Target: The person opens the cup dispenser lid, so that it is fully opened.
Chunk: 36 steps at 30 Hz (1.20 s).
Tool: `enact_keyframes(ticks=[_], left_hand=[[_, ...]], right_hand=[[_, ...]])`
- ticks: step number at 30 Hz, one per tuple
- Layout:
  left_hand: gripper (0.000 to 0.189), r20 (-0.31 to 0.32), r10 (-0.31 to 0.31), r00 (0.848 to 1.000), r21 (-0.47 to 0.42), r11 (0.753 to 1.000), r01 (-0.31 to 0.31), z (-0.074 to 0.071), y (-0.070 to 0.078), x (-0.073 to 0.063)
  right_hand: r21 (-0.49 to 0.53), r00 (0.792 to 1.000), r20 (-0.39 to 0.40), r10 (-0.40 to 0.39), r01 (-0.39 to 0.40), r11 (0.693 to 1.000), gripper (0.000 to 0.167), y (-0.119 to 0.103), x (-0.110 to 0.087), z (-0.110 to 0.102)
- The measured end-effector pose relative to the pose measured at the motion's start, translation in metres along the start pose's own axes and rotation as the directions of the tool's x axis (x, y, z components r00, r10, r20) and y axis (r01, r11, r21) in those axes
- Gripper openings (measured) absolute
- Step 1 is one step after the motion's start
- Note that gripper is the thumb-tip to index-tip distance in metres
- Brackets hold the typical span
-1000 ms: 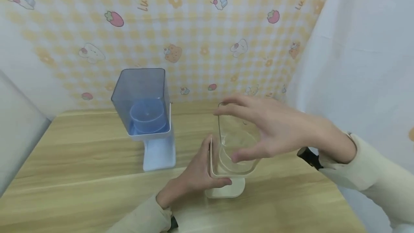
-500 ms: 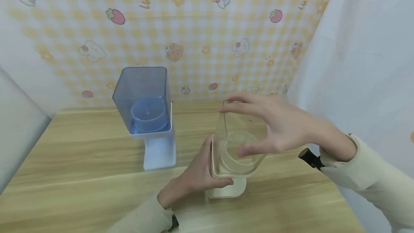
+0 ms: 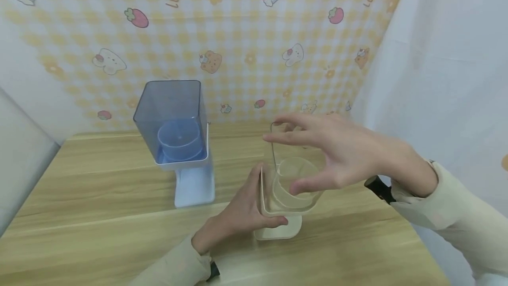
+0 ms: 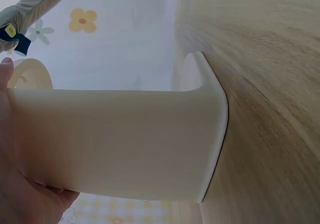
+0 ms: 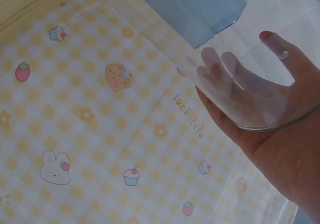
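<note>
A cream feeder-like dispenser stands on the table, with a clear square hopper (image 3: 295, 151) above a cream stand (image 3: 279, 228). My left hand (image 3: 246, 208) grips the upper part of the stand from the left, thumb along its near side. In the left wrist view that hand (image 4: 30, 194) wraps the smooth cream back, and the foot meets the tabletop. Across the hopper spreads my right hand (image 3: 333, 153), fingers at its far upper edge and thumb on the near side. The right wrist view shows the right hand's fingers (image 5: 235, 69) through the clear wall.
A similar blue dispenser (image 3: 194, 184) with a smoky grey hopper (image 3: 168, 100) stands to the left, close to the left hand's side. The wooden table (image 3: 99, 242) meets a yellow checked backdrop (image 3: 246, 34). A white curtain (image 3: 436, 78) hangs at the right.
My right hand and the clear hopper have shifted slightly to the right and up. My left hand keeps its grip on the stand; the blue dispenser stays put.
</note>
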<state>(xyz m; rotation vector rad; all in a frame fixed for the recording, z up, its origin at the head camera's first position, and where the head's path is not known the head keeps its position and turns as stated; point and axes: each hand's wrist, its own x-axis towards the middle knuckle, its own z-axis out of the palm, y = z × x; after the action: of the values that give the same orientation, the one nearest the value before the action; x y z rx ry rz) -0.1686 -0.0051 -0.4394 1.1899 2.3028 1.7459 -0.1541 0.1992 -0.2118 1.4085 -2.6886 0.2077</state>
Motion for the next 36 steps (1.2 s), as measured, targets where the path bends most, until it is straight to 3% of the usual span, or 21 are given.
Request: enact_keyframes(ticks=[6, 11, 16, 19, 21, 23, 25, 28, 30, 36], left_hand=[[0.121, -0.030, -0.033, 0.999, 0.035, 0.999, 0.034, -0.001, 0.002, 0.000], [0.124, -0.046, -0.033, 0.998, 0.072, 0.997, 0.036, -0.004, 0.003, 0.003], [0.127, -0.058, -0.031, 0.998, 0.098, 0.994, 0.036, -0.006, 0.003, 0.002], [0.127, -0.059, -0.029, 0.998, 0.100, 0.994, 0.035, -0.007, 0.002, 0.000], [0.125, -0.057, -0.021, 0.998, 0.101, 0.995, 0.027, -0.007, 0.002, 0.000], [0.124, -0.054, -0.021, 0.998, 0.101, 0.995, 0.026, -0.007, 0.002, 0.000], [0.122, -0.047, -0.025, 0.999, 0.094, 0.995, 0.029, -0.006, 0.001, 0.001], [0.122, -0.043, -0.050, 0.998, 0.088, 0.995, 0.054, -0.004, 0.001, 0.001], [0.122, -0.042, -0.067, 0.997, 0.089, 0.994, 0.071, -0.002, 0.001, 0.000], [0.124, -0.044, -0.092, 0.995, 0.077, 0.993, 0.095, 0.003, -0.001, -0.002]], right_hand=[[0.100, 0.994, -0.112, 0.006, 0.005, 0.995, 0.083, 0.008, -0.011, -0.004], [0.267, 0.980, -0.192, 0.057, -0.003, 0.964, 0.089, 0.026, -0.022, -0.020], [0.413, 0.944, -0.314, 0.100, 0.041, 0.910, 0.081, 0.046, -0.036, -0.040], [0.429, 0.917, -0.339, 0.212, -0.050, 0.902, 0.073, 0.054, -0.049, -0.050], [0.436, 0.886, -0.325, 0.331, -0.170, 0.884, 0.069, 0.059, -0.058, -0.053], [0.414, 0.837, -0.295, 0.461, -0.323, 0.851, 0.066, 0.064, -0.065, -0.052], [0.409, 0.774, -0.248, 0.582, -0.461, 0.787, 0.065, 0.070, -0.071, -0.047], [0.328, 0.692, -0.177, 0.700, -0.629, 0.705, 0.068, 0.076, -0.074, -0.038], [0.283, 0.662, -0.121, 0.740, -0.691, 0.665, 0.072, 0.077, -0.073, -0.031], [0.122, 0.631, 0.003, 0.776, -0.770, 0.626, 0.088, 0.089, -0.064, 0.006]])
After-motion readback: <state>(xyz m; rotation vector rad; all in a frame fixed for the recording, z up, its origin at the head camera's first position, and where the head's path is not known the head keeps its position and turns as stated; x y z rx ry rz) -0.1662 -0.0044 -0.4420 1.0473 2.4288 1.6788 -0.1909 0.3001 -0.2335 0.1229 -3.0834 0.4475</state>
